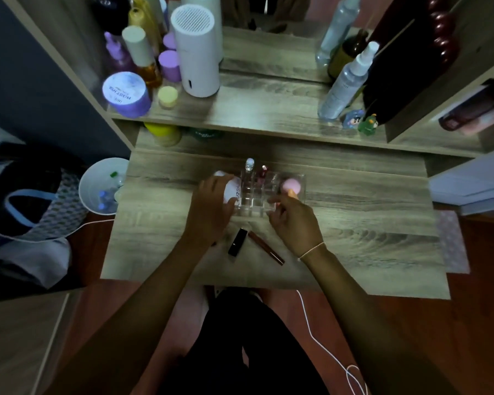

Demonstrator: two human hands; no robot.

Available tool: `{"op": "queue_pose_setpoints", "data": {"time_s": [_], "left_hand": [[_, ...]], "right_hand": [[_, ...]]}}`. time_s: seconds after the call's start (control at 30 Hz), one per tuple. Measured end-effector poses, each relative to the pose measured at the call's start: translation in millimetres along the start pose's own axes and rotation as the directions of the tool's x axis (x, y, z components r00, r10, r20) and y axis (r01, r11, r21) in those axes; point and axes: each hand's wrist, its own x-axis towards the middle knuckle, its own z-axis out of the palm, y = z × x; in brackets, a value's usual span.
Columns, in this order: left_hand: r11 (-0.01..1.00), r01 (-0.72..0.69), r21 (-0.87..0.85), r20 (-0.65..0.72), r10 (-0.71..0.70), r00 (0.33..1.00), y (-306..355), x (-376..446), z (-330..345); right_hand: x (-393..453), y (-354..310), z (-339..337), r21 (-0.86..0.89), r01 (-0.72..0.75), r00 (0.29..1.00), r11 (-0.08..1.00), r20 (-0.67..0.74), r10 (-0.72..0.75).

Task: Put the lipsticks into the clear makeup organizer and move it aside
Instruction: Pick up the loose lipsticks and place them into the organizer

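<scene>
The clear makeup organizer (257, 198) stands in the middle of the wooden desk (354, 223). A clear-capped tube (249, 165) and a dark red lipstick (262, 173) stand upright in its back slots, and a pink sponge (291, 186) sits at its right end. My left hand (211, 209) rests against the organizer's left side, over a white tube (231, 189). My right hand (294, 220) touches the organizer's front right corner. A black lipstick (237, 242) and a slim brown lip-gloss tube (265, 248) lie on the desk between my wrists.
A raised shelf (254, 109) behind holds a white cylinder (196, 52), purple jars, bottles and a spray bottle (345, 84). A white bin (103, 186) stands left of the desk. A white cable (325, 349) runs over the floor.
</scene>
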Motion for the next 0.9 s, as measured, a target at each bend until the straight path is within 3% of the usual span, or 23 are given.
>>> {"op": "queue_pose_setpoints", "data": {"time_s": [0.13,0.27,0.47,0.67,0.83,0.9], "left_hand": [[0.999,0.039,-0.027,-0.033,-0.04,0.999,-4.1,-43.3,0.5],[0.985,0.171,-0.015,0.021,-0.17,0.985,-10.0,-72.7,1.4],[0.977,0.213,0.01,-0.027,-0.212,0.977,-10.7,-93.5,-2.2],[0.991,0.129,0.038,0.1,-0.132,0.986,19.8,-90.4,24.2],[0.979,0.176,0.103,0.237,-0.196,0.952,29.9,-83.6,44.0],[0.97,0.227,0.09,0.229,-0.242,0.943,29.1,-80.7,45.2]], "right_hand": [[-27.4,4.8,4.1,0.053,-0.065,0.995,0.996,0.085,0.061],[-49.9,11.9,9.4,0.092,-0.125,0.985,0.988,0.13,0.113],[-61.4,40.2,31.5,0.046,-0.169,0.972,0.984,0.172,0.159],[-72.3,50.5,38.5,-0.031,-0.118,0.982,0.992,0.141,0.122],[-79.3,54.9,42.8,-0.109,-0.14,0.964,0.984,0.214,0.161],[-79.7,55.4,43.0,-0.096,-0.168,0.962,0.981,0.204,0.184]]}}
